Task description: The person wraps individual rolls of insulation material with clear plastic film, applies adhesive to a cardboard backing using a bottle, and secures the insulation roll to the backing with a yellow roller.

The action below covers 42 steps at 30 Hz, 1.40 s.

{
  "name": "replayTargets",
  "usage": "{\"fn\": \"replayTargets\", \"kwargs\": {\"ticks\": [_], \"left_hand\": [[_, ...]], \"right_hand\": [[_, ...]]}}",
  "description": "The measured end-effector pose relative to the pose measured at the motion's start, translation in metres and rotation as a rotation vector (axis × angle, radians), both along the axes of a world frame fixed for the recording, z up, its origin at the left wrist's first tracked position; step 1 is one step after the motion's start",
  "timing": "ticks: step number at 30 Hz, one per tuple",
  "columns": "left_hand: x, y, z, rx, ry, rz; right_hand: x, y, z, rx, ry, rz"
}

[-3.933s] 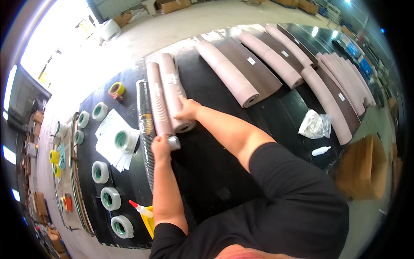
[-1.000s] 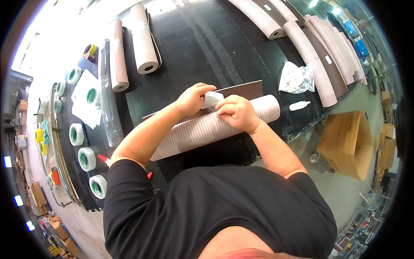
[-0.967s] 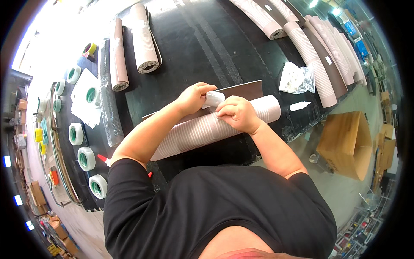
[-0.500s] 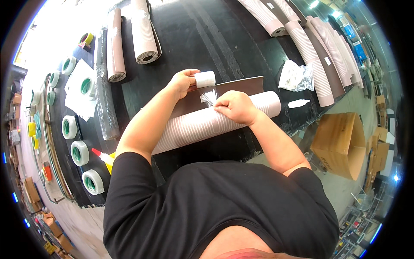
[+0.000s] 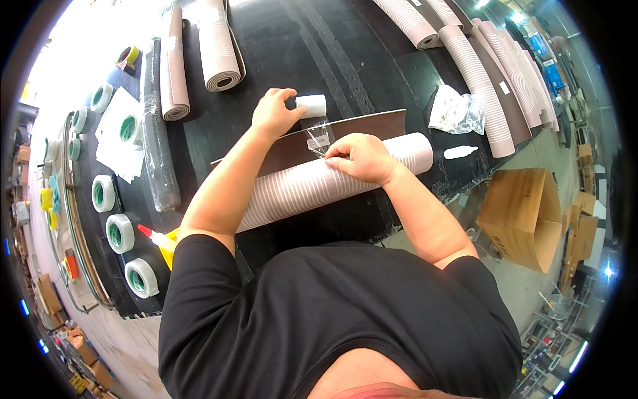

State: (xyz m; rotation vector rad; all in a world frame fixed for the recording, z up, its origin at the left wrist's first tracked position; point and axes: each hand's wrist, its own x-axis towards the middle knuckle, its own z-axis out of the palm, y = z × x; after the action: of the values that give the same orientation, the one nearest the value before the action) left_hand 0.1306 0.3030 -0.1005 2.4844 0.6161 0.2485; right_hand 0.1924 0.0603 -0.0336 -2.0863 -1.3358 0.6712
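A ribbed pinkish-beige mat roll [image 5: 299, 189] lies across the table before me, its brown inner flap [image 5: 372, 126] raised along the far side. A white label [image 5: 319, 141] shows on the flap beneath clear tape [image 5: 322, 126]. This tape runs from a tape roll [image 5: 311, 106], beyond the flap, toward my right hand [image 5: 364, 158]. My right hand rests on the mat roll, thumb and fingers pinching the end of the tape. My left hand [image 5: 274, 113] is at the left end of the tape roll, fingers and thumb apart with a gap between them.
Several tape rolls [image 5: 120, 233] line the table's left side, near a yellow bottle with a red tip [image 5: 158, 238]. More mat rolls [image 5: 221, 53] lie at the far left and far right. A plastic bag [image 5: 457, 111] and white bottle [image 5: 460, 152] lie right; a cardboard box [image 5: 515, 216] stands beyond the edge.
My left hand and the tape roll have shifted slightly farther away, and the left fingers have spread apart. My right hand stays pinched at the mat roll, a little farther left.
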Motion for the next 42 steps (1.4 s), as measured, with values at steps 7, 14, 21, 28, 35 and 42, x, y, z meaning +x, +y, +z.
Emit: {"fn": "replayTargets", "kwargs": {"ticks": [7, 14, 21, 28, 35, 42], "left_hand": [[-0.011, -0.033, 0.005, -0.222, 0.128, -0.672], [-0.018, -0.060, -0.001, -0.021, 0.198, -0.678], [-0.015, -0.044, -0.005, -0.139, 0.242, -0.773], [-0.041, -0.041, 0.073, -0.092, 0.364, -0.254], [-0.098, -0.084, 0.055, 0.540, 0.149, -0.306], [-0.090, -0.029, 0.064, 0.434, 0.065, -0.647]], "right_hand": [[-0.012, -0.014, -0.002, 0.168, -0.112, 0.060], [-0.056, -0.082, -0.015, 0.349, -0.418, 0.103], [-0.053, -0.044, -0.013, 0.258, -0.646, 0.001], [0.020, 0.048, -0.015, -0.070, -0.364, -0.130], [0.046, 0.025, 0.011, -0.124, -0.431, 0.166], [-0.037, -0.011, 0.008, -0.427, -0.651, 0.078]]}}
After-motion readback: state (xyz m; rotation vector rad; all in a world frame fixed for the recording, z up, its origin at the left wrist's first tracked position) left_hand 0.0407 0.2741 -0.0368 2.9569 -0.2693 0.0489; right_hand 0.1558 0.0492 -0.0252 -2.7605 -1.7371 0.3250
